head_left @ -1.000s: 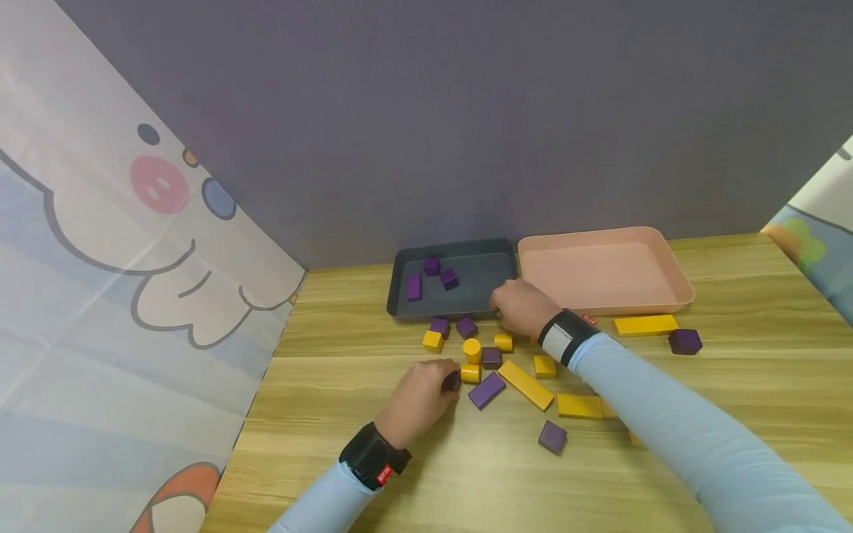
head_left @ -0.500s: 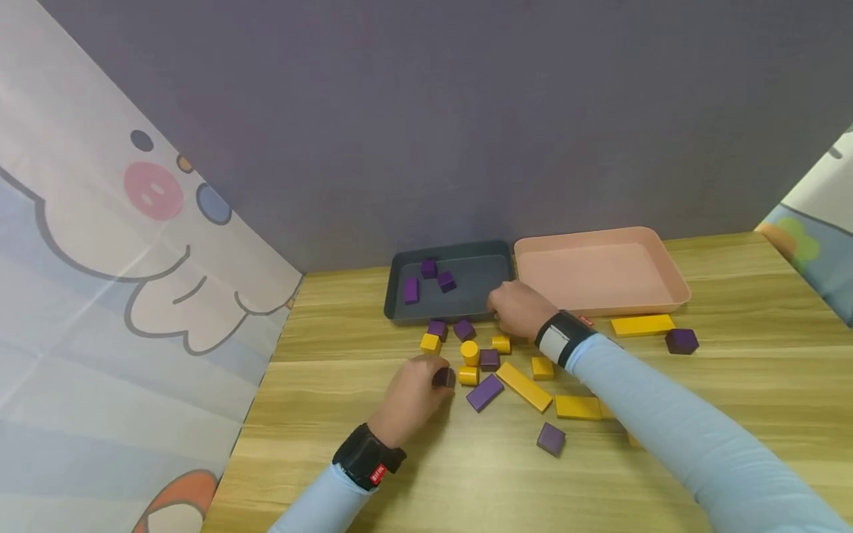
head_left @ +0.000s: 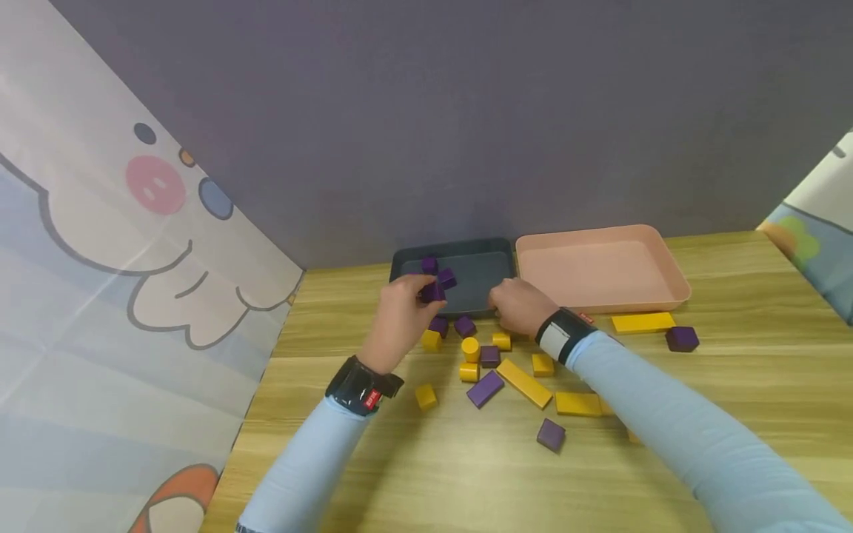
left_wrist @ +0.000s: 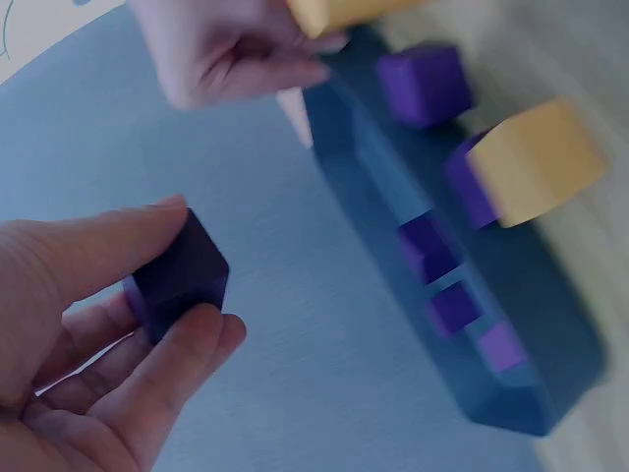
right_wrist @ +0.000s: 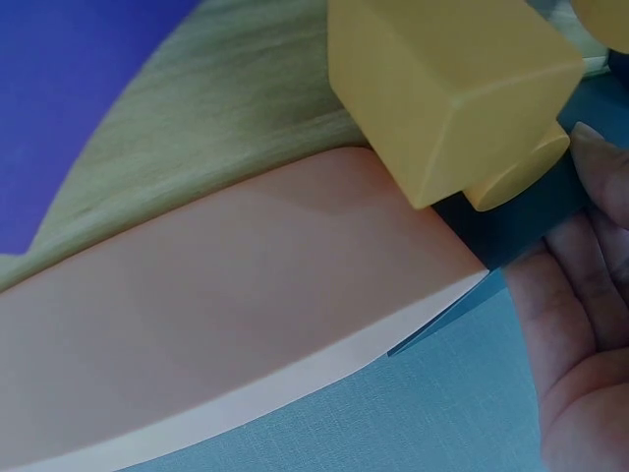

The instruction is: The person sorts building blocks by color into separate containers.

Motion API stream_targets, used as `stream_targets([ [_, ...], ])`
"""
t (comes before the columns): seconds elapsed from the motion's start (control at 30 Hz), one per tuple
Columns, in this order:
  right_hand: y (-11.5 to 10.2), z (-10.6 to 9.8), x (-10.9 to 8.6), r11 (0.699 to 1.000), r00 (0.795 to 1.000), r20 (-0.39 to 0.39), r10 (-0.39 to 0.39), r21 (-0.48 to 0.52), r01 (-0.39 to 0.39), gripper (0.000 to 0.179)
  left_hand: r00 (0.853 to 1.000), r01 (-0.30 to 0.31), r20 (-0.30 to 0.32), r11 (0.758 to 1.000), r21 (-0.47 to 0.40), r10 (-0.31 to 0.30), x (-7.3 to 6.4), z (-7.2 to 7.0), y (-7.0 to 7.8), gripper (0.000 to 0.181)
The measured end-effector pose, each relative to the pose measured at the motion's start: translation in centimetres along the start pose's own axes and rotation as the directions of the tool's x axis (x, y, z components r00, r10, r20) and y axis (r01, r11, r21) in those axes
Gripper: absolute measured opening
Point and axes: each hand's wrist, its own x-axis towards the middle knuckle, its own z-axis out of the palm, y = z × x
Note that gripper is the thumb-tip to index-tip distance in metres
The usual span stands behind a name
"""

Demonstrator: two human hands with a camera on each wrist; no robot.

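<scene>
Purple is showing between the thumb and fingers of the left hand [head_left: 398, 311]: it is pinching a purple block [left_wrist: 182, 270] by the sides, the fingers spread only as wide as the block. Taking the dark tray [head_left: 476, 266] as a clock with twelve at the grey wall [head_left: 426, 133], that block is hanging over about eight o'clock. The pinch is probably leaving the underside free, and the raised height is likely keeping it clear of the rim. At half past four the right hand [head_left: 523, 305] is curling its fingers on the tray's edge, seemingly nipping the rim — perhaps to steady it. Three purple pieces [head_left: 429, 264] are lying inside the tray, while the peach tray [head_left: 600, 266] is sitting just beside it at three o'clock. Loose yellow pieces [head_left: 523, 383] are spreading over the worktop [head_left: 466, 488] around five o'clock, within easy reach.

Compared with half a second earlier, the left hand is now working farther forward, apparently carrying the same block up from among the loose pieces. A yellow cube [head_left: 426, 397] is now showing near half past six — the hand was covering that spot. The right hand is keeping its place.
</scene>
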Motion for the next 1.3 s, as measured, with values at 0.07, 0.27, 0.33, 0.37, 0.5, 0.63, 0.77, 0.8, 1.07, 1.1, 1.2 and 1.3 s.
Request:
stream_targets([
  [0.07,0.1,0.0,0.0,1.000,1.000,0.001,0.007,-0.004,-0.007,0.023,1.000,-0.017,-0.014,1.000,-0.004,0.017,1.3,0.2,0.1,0.037],
  [0.27,0.0,-0.1,0.1,1.000,1.000,0.005,0.005,-0.017,-0.005,0.021,1.000,0.005,-0.021,1.000,-0.023,-0.005,4.2,2.0,-0.6,0.042],
  [0.33,-0.1,-0.1,0.1,1.000,1.000,0.011,0.006,-0.021,-0.006,0.021,1.000,0.025,-0.008,1.000,-0.008,-0.025,5.0,2.9,-1.1,0.042],
  [0.37,-0.1,-0.1,0.2,1.000,1.000,0.012,0.005,-0.025,-0.005,0.021,0.999,0.032,0.004,0.999,0.003,-0.032,5.5,3.4,-1.4,0.042],
  [0.5,-0.2,0.0,0.3,1.000,1.000,0.008,-0.004,-0.030,0.004,0.022,0.996,0.053,0.071,0.998,0.038,-0.056,7.2,5.4,-2.3,0.042],
  [0.63,-0.2,0.1,0.2,1.000,1.000,0.001,-0.010,-0.028,0.010,0.021,0.989,0.062,0.134,0.997,0.048,-0.068,8.5,7.4,-2.7,0.042],
  [0.77,-0.1,0.1,0.1,0.999,1.000,-0.012,-0.021,-0.033,0.021,0.020,0.976,0.069,0.200,0.996,0.061,-0.079,9.1,9.5,-3.2,0.042],
  [0.8,-0.1,0.1,0.1,0.999,0.999,-0.018,-0.029,-0.036,0.028,0.020,0.973,0.067,0.217,0.995,0.072,-0.081,9.1,9.9,-3.3,0.042],
  [1.07,-0.2,0.2,0.0,0.999,0.998,-0.034,-0.045,-0.026,0.044,0.018,0.955,0.049,0.285,0.991,0.128,-0.084,8.8,11.3,-3.3,0.042],
  [1.1,-0.2,0.2,0.0,0.999,0.999,-0.030,-0.037,-0.024,0.036,0.019,0.953,0.051,0.289,0.990,0.132,-0.088,8.8,11.4,-3.4,0.042],
  [1.2,-0.1,0.2,0.0,1.000,1.000,-0.018,-0.012,-0.016,0.012,0.020,0.949,0.055,0.301,0.988,0.147,-0.098,8.8,11.5,-3.5,0.042],
  [1.3,-0.1,0.2,0.1,1.000,1.000,-0.011,0.000,-0.016,0.000,0.020,0.946,0.056,0.307,0.986,0.156,-0.102,8.8,11.6,-3.7,0.041],
])
